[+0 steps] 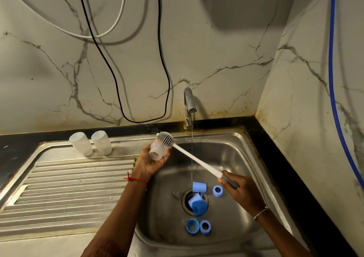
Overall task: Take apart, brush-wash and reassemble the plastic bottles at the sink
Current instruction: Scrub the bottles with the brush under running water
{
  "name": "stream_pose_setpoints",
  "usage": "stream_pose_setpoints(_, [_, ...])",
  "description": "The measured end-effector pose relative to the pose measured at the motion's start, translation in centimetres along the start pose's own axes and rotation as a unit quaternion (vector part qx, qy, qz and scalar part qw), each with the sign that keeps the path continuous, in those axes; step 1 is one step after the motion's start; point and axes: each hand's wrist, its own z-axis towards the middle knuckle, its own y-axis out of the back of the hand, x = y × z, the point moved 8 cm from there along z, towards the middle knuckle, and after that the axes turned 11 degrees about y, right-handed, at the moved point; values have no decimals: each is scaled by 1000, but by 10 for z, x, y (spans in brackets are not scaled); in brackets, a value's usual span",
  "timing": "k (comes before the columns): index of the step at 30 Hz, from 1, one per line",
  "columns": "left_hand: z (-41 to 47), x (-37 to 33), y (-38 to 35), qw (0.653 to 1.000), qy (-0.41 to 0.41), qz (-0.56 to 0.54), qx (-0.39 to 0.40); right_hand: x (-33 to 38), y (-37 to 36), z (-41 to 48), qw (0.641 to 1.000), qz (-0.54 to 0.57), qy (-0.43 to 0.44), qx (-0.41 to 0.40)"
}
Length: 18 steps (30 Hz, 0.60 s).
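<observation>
Head view: my left hand [151, 165] curls round the bottle [156, 151] at ten o'clock of the sink [226, 154], mouth toward me, so my right hand [240, 189], gripping the brush [197, 160] handle at three o'clock, can lay bristles on its base; caps [199, 187] wait by the drain [184, 199].

No readable text, label, brand or number shows anywhere (bottles, caps and brush are all unmarked).
</observation>
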Motion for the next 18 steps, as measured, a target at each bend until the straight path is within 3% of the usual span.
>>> stream_pose_setpoints(6, [0, 1, -5, 999, 18, 29, 43, -4, 0, 0, 999, 21, -40, 14])
stream_pose_setpoints(10, [-4, 3, -9, 987, -8, 159, 24, -8, 0, 1, 995, 63, -72, -7])
stream_pose_setpoints(14, [-4, -12, -2, 918, -122, 372, -61, -8, 12, 5, 997, 55, -49, -18])
stream_pose_setpoints(18, [-11, -27, -9, 840, -245, 479, -75, -4, 13, 9, 999, -25, -6, 23])
